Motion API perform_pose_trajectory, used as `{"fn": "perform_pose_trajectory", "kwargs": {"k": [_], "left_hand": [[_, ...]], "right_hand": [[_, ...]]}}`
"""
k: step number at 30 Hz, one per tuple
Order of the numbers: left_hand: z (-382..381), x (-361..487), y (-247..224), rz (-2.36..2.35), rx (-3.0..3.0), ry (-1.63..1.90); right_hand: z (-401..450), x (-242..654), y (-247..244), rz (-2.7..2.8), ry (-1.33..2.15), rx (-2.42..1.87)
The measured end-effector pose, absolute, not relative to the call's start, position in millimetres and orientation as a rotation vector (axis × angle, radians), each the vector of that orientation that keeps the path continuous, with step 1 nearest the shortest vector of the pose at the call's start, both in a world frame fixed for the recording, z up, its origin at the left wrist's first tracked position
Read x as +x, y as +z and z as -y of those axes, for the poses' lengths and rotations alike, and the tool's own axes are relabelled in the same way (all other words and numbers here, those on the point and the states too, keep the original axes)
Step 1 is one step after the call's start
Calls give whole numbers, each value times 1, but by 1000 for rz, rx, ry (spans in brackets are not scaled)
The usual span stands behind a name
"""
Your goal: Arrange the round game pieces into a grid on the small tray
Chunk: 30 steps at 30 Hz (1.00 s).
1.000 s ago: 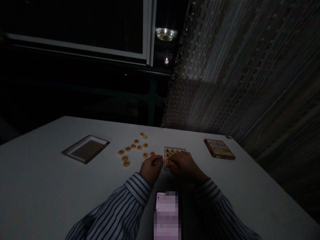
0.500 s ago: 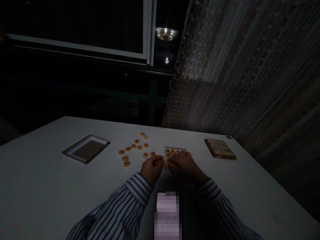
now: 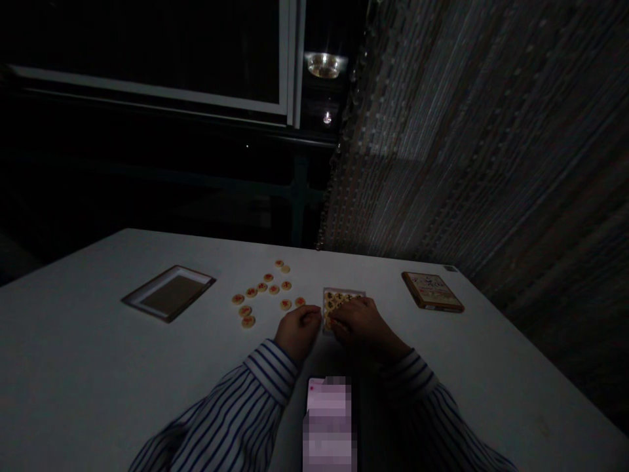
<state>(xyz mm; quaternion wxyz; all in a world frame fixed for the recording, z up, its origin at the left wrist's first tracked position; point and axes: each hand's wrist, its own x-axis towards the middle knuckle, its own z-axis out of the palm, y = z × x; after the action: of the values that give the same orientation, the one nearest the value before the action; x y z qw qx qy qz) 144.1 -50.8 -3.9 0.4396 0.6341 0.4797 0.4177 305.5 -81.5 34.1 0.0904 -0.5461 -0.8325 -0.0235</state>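
Note:
A small clear tray (image 3: 344,290) on the white table holds rows of round pale pieces with dark characters. My right hand (image 3: 363,324) lies over the tray's near part, its fingers bent down at a piece with a red mark (image 3: 334,321); whether they grip it is too dark to tell. My left hand (image 3: 298,331) is closed beside the tray's left edge, and what it holds, if anything, is hidden. Several round pieces with red characters (image 3: 274,289) lie scattered to the left of the tray.
On the left of the table (image 3: 88,341) lies an open shallow box part (image 3: 170,293) with a brown rim. A printed box lid (image 3: 432,292) sits at the right. A lit phone (image 3: 328,426) is near the front edge. Behind hangs a bead curtain (image 3: 417,131).
My right fingers have settled slightly lower over the near left of the tray. My left hand and the scattered pieces look the same.

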Motion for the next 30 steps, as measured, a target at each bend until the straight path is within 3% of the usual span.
{"fn": "perform_pose_trajectory", "kwargs": {"k": [30], "left_hand": [[51, 144, -5, -1174, 1568, 1038]], "right_hand": [[84, 304, 39, 2456, -39, -1602]]}}
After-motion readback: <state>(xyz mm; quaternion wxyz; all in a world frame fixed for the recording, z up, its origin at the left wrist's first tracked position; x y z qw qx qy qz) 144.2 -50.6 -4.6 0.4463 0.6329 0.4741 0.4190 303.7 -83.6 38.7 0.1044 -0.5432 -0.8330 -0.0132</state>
